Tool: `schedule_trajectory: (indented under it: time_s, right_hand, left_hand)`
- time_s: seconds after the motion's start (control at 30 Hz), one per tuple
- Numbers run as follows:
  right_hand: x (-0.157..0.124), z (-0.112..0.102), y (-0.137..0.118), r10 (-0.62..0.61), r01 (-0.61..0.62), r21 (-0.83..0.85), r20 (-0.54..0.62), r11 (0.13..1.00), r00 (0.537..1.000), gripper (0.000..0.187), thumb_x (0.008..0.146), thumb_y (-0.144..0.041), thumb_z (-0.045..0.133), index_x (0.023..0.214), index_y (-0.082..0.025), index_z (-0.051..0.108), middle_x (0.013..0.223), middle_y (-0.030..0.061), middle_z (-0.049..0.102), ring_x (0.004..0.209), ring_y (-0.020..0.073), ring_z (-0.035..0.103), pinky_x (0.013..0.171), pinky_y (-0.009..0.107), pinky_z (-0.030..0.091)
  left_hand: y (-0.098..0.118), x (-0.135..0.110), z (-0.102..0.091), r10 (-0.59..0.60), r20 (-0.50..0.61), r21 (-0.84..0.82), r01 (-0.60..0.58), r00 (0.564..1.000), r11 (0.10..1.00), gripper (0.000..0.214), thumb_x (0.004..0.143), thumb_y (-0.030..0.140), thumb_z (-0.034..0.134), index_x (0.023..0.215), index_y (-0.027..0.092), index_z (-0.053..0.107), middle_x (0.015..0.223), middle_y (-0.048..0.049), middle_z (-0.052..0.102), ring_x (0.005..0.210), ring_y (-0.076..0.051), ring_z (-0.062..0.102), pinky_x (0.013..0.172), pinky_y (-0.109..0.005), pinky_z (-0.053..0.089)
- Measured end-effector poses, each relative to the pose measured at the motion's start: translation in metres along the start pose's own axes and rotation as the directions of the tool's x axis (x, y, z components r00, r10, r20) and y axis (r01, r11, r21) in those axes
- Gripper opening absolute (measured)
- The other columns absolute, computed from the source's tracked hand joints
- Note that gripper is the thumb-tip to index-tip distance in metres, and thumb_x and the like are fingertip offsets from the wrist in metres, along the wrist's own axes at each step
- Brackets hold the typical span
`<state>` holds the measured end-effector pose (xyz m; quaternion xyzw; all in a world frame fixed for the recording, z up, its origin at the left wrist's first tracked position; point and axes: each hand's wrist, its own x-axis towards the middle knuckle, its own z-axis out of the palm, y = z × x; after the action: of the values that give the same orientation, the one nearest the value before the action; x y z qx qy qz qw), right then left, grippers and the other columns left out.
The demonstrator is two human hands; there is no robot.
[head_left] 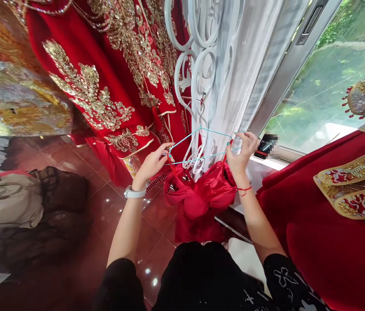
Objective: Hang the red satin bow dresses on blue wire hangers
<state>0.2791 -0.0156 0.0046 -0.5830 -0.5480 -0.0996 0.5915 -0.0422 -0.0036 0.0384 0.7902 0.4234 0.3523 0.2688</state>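
A thin teal wire hanger (pixel 187 139) hangs by its hook in front of the white scrollwork frame. Below it droops a shiny red dress (pixel 198 201) with gathered cups and narrow straps. My left hand (pixel 155 162), a pale watch on its wrist, is closed at the hanger's left corner, pinching a red strap there. At the right corner my right hand (pixel 241 151) has its fingers closed around the other strap beside the hanger wire. Its fingertips partly cover the strap and the wire end. A red cord circles the right wrist.
Red garments with gold beading (pixel 88 90) hang at left, close to the white scrollwork frame (pixel 198 65). A window (pixel 318 86) and a phone (pixel 265 146) on its sill lie right. More embroidered red clothing (pixel 299 190) stands at right. Bags (pixel 11 201) sit on the tiled floor.
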Motion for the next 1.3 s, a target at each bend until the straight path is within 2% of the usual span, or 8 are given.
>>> schedule_trajectory:
  time_s: [0.1,0.23,0.3,0.43,0.67,0.8,0.93,1.3]
  right_hand:
    - [-0.028,0.031,-0.038,-0.054,0.019,0.169,0.209,0.985,0.976,0.03,0.093,-0.027,0.051,0.117,-0.023,0.069,0.122,0.0136,0.065,0.125,0.0318,0.055,0.114,0.052,0.037]
    - [-0.058,0.077,-0.075,-0.299,0.046,0.365,0.676,0.93,0.674,0.031,0.1,-0.03,0.053,0.127,-0.029,0.069,0.119,0.005,0.076,0.119,0.0254,0.064,0.122,0.053,0.027]
    - [-0.066,0.093,-0.082,-0.272,0.029,0.325,0.736,0.945,0.62,0.025,0.101,-0.033,0.057,0.117,-0.029,0.075,0.117,0.0044,0.078,0.116,0.0248,0.065,0.123,0.055,0.023]
    - [-0.072,0.102,-0.08,-0.201,0.016,0.251,0.734,0.968,0.648,0.019,0.099,-0.038,0.063,0.102,-0.03,0.081,0.11,0.0045,0.08,0.11,0.0246,0.067,0.122,0.055,0.024]
    - [-0.078,0.09,-0.077,-0.2,0.015,0.257,0.711,0.966,0.674,0.016,0.097,-0.036,0.066,0.1,-0.031,0.081,0.106,0.0038,0.08,0.109,0.0239,0.066,0.124,0.055,0.019]
    - [-0.082,0.082,-0.079,-0.189,0.017,0.244,0.702,0.97,0.687,0.017,0.097,-0.036,0.065,0.1,-0.032,0.081,0.106,0.0047,0.08,0.111,0.0248,0.065,0.124,0.056,0.019]
    - [-0.084,0.075,-0.081,-0.181,0.018,0.232,0.705,0.973,0.686,0.016,0.097,-0.036,0.066,0.1,-0.031,0.081,0.104,0.005,0.079,0.11,0.0257,0.065,0.123,0.057,0.019]
    - [-0.089,0.072,-0.079,-0.223,0.032,0.285,0.669,0.958,0.709,0.019,0.097,-0.039,0.064,0.096,-0.032,0.081,0.104,0.0035,0.081,0.11,0.0272,0.064,0.124,0.06,0.017]
  left_hand:
    - [0.002,-0.008,0.006,0.033,-0.09,0.165,-0.018,0.995,0.986,0.049,0.09,0.022,0.052,0.139,0.022,0.058,0.105,-0.0058,0.069,0.099,-0.022,0.066,0.101,-0.041,0.051]
    - [-0.003,-0.04,0.025,0.162,-0.45,0.254,-0.047,0.878,0.966,0.035,0.088,0.021,0.056,0.122,0.018,0.064,0.113,-0.0114,0.065,0.111,-0.027,0.058,0.107,-0.044,0.045]
    - [-0.014,-0.066,0.042,0.164,-0.421,0.273,-0.048,0.892,0.961,0.024,0.09,0.023,0.055,0.11,0.02,0.068,0.104,-0.0105,0.067,0.103,-0.026,0.06,0.103,-0.045,0.047]
    - [-0.047,-0.111,0.069,0.046,0.006,0.224,-0.046,0.999,0.974,0.021,0.092,0.029,0.053,0.093,0.026,0.074,0.095,-0.008,0.074,0.104,-0.027,0.064,0.11,-0.05,0.042]
    - [-0.067,-0.112,0.028,0.029,0.14,0.346,-0.077,0.99,0.935,0.005,0.075,0.03,0.067,0.073,0.028,0.071,0.079,-0.0059,0.073,0.101,-0.03,0.066,0.113,-0.052,0.041]
    - [-0.052,-0.105,0.01,0.055,-0.133,0.376,-0.001,0.99,0.927,0.014,0.078,0.025,0.066,0.089,0.027,0.075,0.08,-0.0059,0.073,0.081,-0.025,0.064,0.088,-0.038,0.053]
    - [-0.045,-0.108,0.013,0.01,-0.462,0.211,0.099,0.887,0.972,0.033,0.084,0.022,0.058,0.113,0.024,0.073,0.1,-0.006,0.076,0.082,-0.02,0.067,0.082,-0.031,0.054]
    - [-0.012,-0.075,-0.011,0.003,-0.523,0.127,0.074,0.852,0.989,0.026,0.084,0.016,0.053,0.102,0.019,0.071,0.102,-0.0067,0.075,0.091,-0.019,0.071,0.083,-0.031,0.058]
